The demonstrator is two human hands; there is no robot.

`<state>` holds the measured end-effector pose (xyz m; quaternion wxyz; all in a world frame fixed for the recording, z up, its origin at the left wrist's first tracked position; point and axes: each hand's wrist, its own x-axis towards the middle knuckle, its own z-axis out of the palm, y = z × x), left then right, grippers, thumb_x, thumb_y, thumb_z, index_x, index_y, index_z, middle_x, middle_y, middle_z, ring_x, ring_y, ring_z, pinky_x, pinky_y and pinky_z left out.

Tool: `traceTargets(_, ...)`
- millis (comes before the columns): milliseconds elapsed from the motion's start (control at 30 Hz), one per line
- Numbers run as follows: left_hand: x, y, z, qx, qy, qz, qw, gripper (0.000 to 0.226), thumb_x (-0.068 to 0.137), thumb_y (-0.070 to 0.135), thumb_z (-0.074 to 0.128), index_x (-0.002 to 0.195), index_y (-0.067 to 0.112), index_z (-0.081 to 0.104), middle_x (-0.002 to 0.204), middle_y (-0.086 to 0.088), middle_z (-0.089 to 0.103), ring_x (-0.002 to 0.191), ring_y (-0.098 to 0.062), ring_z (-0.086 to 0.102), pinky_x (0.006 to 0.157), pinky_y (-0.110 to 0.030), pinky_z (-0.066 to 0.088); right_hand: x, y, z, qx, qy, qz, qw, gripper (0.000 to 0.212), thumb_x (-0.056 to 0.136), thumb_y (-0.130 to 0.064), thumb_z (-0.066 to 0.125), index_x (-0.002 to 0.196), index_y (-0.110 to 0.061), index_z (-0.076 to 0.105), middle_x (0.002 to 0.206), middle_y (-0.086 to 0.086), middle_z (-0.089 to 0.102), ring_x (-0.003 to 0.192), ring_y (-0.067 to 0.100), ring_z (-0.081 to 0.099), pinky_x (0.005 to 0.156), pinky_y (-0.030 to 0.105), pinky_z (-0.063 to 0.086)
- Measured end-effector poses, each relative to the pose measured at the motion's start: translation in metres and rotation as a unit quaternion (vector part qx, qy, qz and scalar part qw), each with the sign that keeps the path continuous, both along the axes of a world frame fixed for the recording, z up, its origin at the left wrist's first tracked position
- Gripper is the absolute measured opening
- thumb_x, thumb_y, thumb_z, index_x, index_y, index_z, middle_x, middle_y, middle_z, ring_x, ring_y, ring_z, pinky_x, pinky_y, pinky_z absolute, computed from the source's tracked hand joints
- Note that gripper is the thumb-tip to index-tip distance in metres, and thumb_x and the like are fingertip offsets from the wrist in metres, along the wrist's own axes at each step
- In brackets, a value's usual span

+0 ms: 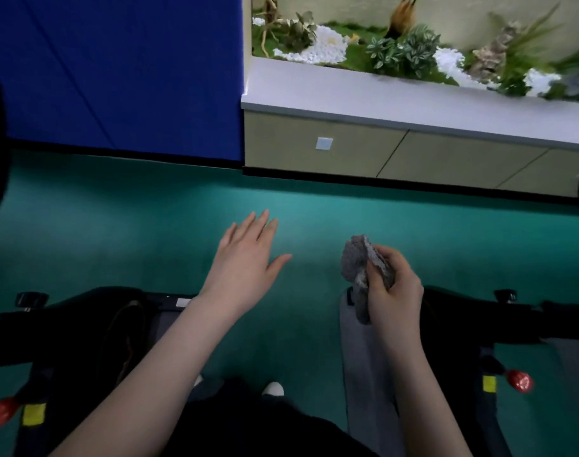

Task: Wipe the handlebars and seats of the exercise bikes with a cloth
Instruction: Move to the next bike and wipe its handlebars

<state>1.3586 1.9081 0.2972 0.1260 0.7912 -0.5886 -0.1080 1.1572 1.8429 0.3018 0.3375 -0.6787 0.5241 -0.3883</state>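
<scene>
I am holding the grey cloth point(360, 265) bunched up in my right hand point(392, 285), fingers curled tight around it, with a tail of it hanging down below my palm. It is hovering in the air between the two bikes, touching neither. My left hand point(245, 255) is spread flat and empty, fingers wide, reaching forward over the green floor point(149, 225).

I am judging the risks from here. The cloth is wadded into a lump, so only a small patch would be meeting a handlebar or seat; I could be leaving strips unwiped. The loose tail could be snagging on the knob point(505, 295) of the right bike point(473, 321) as I swing across. With both hands out in the gap, I am standing close between the frames, and a careless reach could be knocking my forearm on the left bike point(77, 328). I cannot tell from here where the seats or handlebars sit; the dark shapes at the far left and right edges are too cut off to name.

Counting: one cloth; two hands; two bikes, one each side; two red levers point(520, 380), one per bike; two yellow labels point(34, 414); two black knobs; one white shoe tip point(273, 389) clearly showing; one planter ledge point(380, 94) with greenery ahead.
</scene>
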Motion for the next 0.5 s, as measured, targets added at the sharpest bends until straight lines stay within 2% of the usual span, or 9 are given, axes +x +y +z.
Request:
traceTargets(100,-0.015,-0.013,-0.004,0.009,-0.007,-0.014,1.0,0.066,0.095,0.053,0.036,0.149,0.019,0.018,0.159,0.001,0.011,0.146,-0.016,0.006,0.119,-0.035,0.004,-0.013,-0.014,-0.003,0.001,0.007,-0.011,1.0,0.025,0.086,0.005,0.056,0.102,-0.011,0.066,0.082,-0.019,0.061,0.081,-0.004,0.055,0.071,0.004,0.038)
traceTargets(233,-0.015,-0.032,-0.008,0.019,0.008,-0.016,1.0,0.066,0.095,0.052,0.038,0.149,0.019,0.019,0.158,0.001,0.013,0.146,-0.016,0.009,0.118,-0.034,0.006,-0.012,-0.037,-0.005,0.008,0.015,-0.006,1.0,0.025,0.086,0.004,0.056,0.103,-0.011,0.065,0.082,-0.016,0.06,0.08,-0.004,0.053,0.069,0.002,0.036)
traceTargets(333,-0.006,-0.05,-0.015,0.027,0.019,-0.013,0.999,0.066,0.095,0.051,0.039,0.149,0.018,0.019,0.158,0.0,0.015,0.145,-0.016,0.011,0.116,-0.032,0.007,-0.006,-0.058,-0.01,0.001,0.036,0.001,0.999,0.026,0.085,0.004,0.056,0.104,-0.011,0.065,0.085,-0.009,0.062,0.08,-0.004,0.052,0.07,0.011,0.035)
traceTargets(500,0.022,-0.093,-0.034,0.033,0.063,-0.002,0.997,0.066,0.095,0.047,0.043,0.148,0.016,0.022,0.157,-0.001,0.019,0.144,-0.017,0.017,0.115,-0.033,0.014,0.017,-0.106,-0.022,0.015,0.062,-0.007,0.998,0.027,0.085,0.005,0.056,0.105,-0.011,0.065,0.088,-0.006,0.063,0.084,0.008,0.056,0.072,0.015,0.036)
